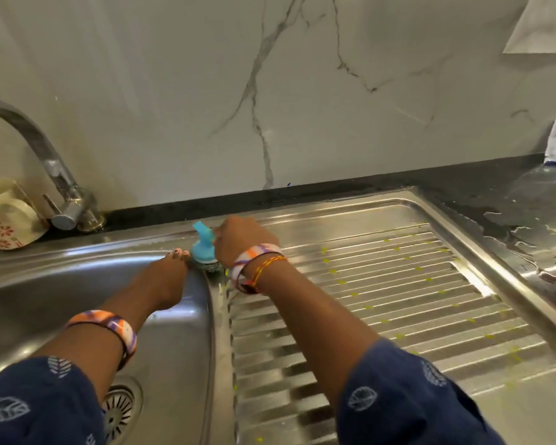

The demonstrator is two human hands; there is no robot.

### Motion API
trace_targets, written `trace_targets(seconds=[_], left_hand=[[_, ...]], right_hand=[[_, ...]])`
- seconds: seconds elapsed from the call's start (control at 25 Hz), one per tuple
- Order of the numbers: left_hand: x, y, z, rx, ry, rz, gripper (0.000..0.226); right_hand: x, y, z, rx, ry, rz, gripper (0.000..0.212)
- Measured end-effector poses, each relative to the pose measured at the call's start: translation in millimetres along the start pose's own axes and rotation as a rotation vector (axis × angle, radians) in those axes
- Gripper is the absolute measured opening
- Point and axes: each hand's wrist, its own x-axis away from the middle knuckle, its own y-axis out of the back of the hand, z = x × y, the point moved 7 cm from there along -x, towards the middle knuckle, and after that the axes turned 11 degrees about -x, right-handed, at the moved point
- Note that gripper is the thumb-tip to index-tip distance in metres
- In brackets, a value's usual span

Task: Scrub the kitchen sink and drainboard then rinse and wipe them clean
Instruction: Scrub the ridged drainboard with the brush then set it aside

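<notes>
Navy leaf-print sleeves (398,390) (orange-purple wristbands (257,252))

Both arms extend forward from the 6 o'clock edge toward 12 o'clock, forearms bare below dark blue patterned sleeves. The left hand (169,277) lies palm down with fingers straight and together, fingertips pointing toward 1 o'clock. A striped band encircles the left forearm. The right hand (243,240) sits at 2 o'clock of the left hand, back facing the camera, fingers curled away from view around a blue handle (203,240). A striped band and thread bracelets encircle the right wrist.
</notes>
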Motion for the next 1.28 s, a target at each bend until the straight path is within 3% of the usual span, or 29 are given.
trace_targets(seconds=[0.16, 0.36, 0.48, 0.56, 0.76, 0.92, 1.04, 1.28], left_hand=[[3.5, 0.2, -0.9, -0.043, -0.018, 0.02, 0.068], [2.9, -3.9, -1.4, -0.067, -0.026, 0.026, 0.069], [2.5, -6.0, -2.7, -0.106, -0.02, 0.021, 0.068], [1.9, -7.3, -4.3, -0.144, -0.017, 0.014, 0.068], [-2.0, 9.5, -1.2, -0.166, -0.004, -0.119, 0.051], [-4.4, 29.6, 7.9, -0.143, -0.036, -0.146, 0.037], [-5.0, 32.6, 12.3, -0.074, 0.016, -0.173, 0.037], [-8.4, 24.2, 17.9, 0.33, 0.174, -0.303, 0.028]], right_hand=[[5.9, 63.2, -74.9, 0.062, -0.082, -0.033, 0.033], [57.2, 207.9, -206.6, 0.192, -0.462, -0.328, 0.037], [67.7, 225.3, -225.4, 0.125, -0.598, -0.39, 0.04], [58.9, 201.2, -199.3, 0.108, -0.525, -0.353, 0.039], [18.4, 56.5, -62.1, 0.011, -0.092, -0.098, 0.031], [9.9, 7.7, -2.2, 0.063, 0.014, -0.022, 0.031], [9.2, 42.3, -47.2, 0.04, -0.035, -0.016, 0.033], [54.7, 185.6, -190.0, 0.162, -0.396, -0.286, 0.035]])
